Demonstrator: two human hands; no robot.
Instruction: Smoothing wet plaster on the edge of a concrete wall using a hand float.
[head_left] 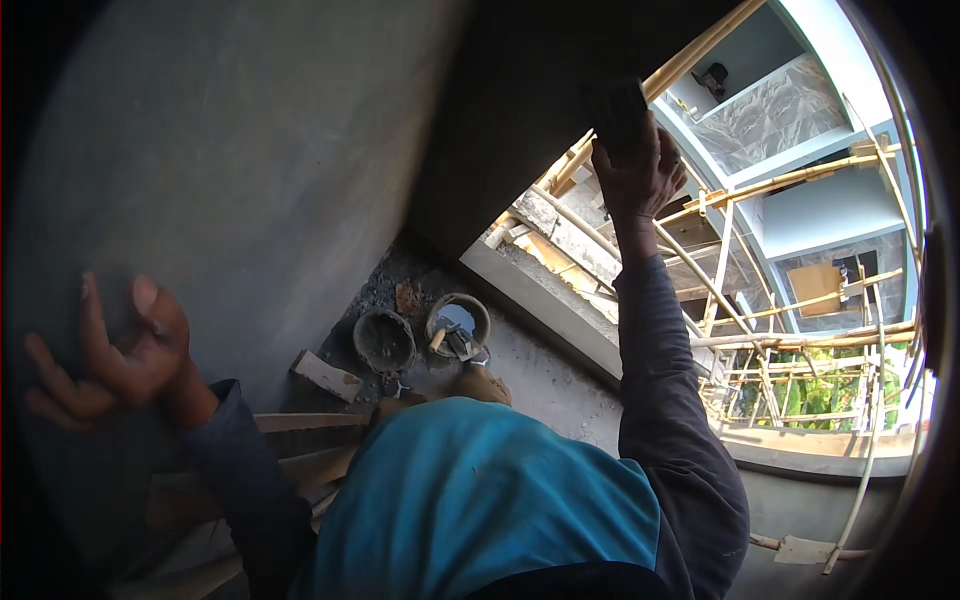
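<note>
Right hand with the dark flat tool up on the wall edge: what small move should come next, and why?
Probably a short stroke of the dark flat tool along the grey wall corner. The right hand presses it against that edge with the arm stretched up, while the left hand lies open on the wall face, seemingly as a brace. The buckets on the floor are out of reach, so reloading seems less likely.

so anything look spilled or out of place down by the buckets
A loose pale wooden offcut lies askew on the concrete floor beside the dark round bucket. The paler round bucket has tools sticking out. Nothing looks spilled.
</note>
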